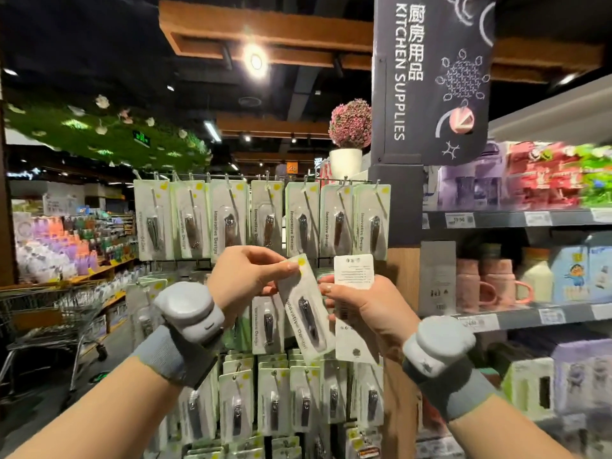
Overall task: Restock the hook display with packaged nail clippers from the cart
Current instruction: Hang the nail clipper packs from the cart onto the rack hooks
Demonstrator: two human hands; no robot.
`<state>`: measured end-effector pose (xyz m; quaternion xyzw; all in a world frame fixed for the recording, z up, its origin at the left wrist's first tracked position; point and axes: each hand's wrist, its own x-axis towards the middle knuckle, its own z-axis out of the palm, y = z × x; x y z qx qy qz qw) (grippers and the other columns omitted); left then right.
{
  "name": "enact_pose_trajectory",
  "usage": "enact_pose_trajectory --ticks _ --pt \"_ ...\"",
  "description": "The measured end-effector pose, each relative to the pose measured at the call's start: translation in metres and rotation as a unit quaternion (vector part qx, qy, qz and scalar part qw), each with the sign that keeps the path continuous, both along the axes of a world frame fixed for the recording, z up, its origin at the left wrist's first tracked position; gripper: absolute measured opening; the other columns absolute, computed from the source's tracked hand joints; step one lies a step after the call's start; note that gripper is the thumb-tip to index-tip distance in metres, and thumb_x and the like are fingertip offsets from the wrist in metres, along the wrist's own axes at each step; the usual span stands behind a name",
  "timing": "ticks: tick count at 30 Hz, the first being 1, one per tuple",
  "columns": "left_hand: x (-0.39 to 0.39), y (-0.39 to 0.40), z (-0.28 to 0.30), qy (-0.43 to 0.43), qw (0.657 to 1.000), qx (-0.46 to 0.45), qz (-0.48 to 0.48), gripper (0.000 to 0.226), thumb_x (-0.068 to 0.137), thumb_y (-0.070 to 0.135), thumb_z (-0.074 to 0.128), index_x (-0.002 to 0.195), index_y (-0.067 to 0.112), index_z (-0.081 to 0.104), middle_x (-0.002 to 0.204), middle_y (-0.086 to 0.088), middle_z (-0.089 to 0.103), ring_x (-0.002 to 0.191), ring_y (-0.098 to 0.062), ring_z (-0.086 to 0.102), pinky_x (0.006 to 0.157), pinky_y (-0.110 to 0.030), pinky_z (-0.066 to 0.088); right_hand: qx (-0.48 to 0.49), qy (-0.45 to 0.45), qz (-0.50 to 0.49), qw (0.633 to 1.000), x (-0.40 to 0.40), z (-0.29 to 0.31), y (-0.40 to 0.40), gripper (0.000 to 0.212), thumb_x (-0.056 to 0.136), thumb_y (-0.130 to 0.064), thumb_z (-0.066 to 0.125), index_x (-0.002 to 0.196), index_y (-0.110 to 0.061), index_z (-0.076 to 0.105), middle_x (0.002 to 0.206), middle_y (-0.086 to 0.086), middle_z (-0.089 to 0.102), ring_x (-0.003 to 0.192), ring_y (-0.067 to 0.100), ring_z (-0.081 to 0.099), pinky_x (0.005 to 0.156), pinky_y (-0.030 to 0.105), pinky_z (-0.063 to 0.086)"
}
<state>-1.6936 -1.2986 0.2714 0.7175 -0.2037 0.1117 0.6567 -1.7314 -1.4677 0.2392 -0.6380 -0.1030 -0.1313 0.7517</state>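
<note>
Hands [251, 276] [361, 303] pinch clipper packs [306, 309] [354, 306].

Hook display [331, 180]: top row carries seven clipper packs [265, 213], side by side, more rows hanging below. Shelves [516, 219] right of it hold mugs [490, 281] and boxes [543, 175].

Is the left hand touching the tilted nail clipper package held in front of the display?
Touching. The head view shows the left hand pinching the top corner of the tilted package between thumb and fingertips.
</note>
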Motion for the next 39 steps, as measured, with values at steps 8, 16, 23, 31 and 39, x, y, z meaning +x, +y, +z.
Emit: enact_pose_trajectory --ticks 8,16,23,31,39 --pt "0.005 -0.017 0.019 -0.044 0.998 0.035 -0.015 0.015 0.075 0.01 0.076 0.083 -0.002 0.072 0.08 -0.017 0.071 0.057 -0.008 0.06 0.048 -0.015 0.045 -0.042 -0.028 -0.033 0.998 -0.004 0.018 -0.009 0.004 0.081 0.009 0.064 0.085 0.008 0.065 0.068 0.014 0.063 0.053 0.017 0.06 0.05 0.024 0.054" --pt "0.003 -0.018 0.016 -0.008 0.996 0.021 -0.083 0.018 0.076 -0.004 0.07 0.093 -0.01 0.067 0.089 -0.019 0.071 0.063 -0.011 0.066 0.053 -0.016 0.051 -0.022 -0.047 -0.063 0.997 -0.003 0.017 -0.014 0.01 0.083 0.008 0.063 0.078 0.0 0.064 0.073 0.013 0.064 0.058 0.015 0.062 0.052 0.023 0.056" --pt "0.006 -0.005 0.011 -0.021 0.998 0.031 -0.053 0.021 0.074 -0.007 0.071 0.093 -0.014 0.066 0.093 -0.03 0.067 0.07 -0.024 0.059 0.056 -0.019 0.052 -0.016 -0.049 -0.06 0.997 0.002 0.017 -0.019 0.007 0.082 0.007 0.064 0.078 0.001 0.066 0.076 0.015 0.066 0.061 0.018 0.063 0.052 0.024 0.056" --pt "0.009 0.018 0.009 -0.022 1.0 -0.004 -0.002 0.02 0.074 -0.008 0.071 0.092 -0.013 0.066 0.085 -0.022 0.069 0.056 -0.009 0.062 0.052 -0.017 0.052 0.025 -0.046 -0.084 0.995 0.007 0.021 -0.032 0.008 0.081 0.008 0.065 0.078 0.001 0.067 0.068 0.012 0.067 0.051 0.015 0.061 0.049 0.023 0.054" --pt "0.006 0.036 0.009 -0.039 0.998 -0.033 0.036 0.016 0.075 -0.005 0.071 0.09 -0.009 0.069 0.083 -0.019 0.071 0.059 -0.011 0.063 0.052 -0.016 0.051 0.012 -0.044 -0.07 0.996 0.02 0.022 -0.021 0.006 0.08 0.006 0.067 0.08 0.0 0.068 0.074 0.013 0.069 0.054 0.017 0.063 0.049 0.025 0.054"
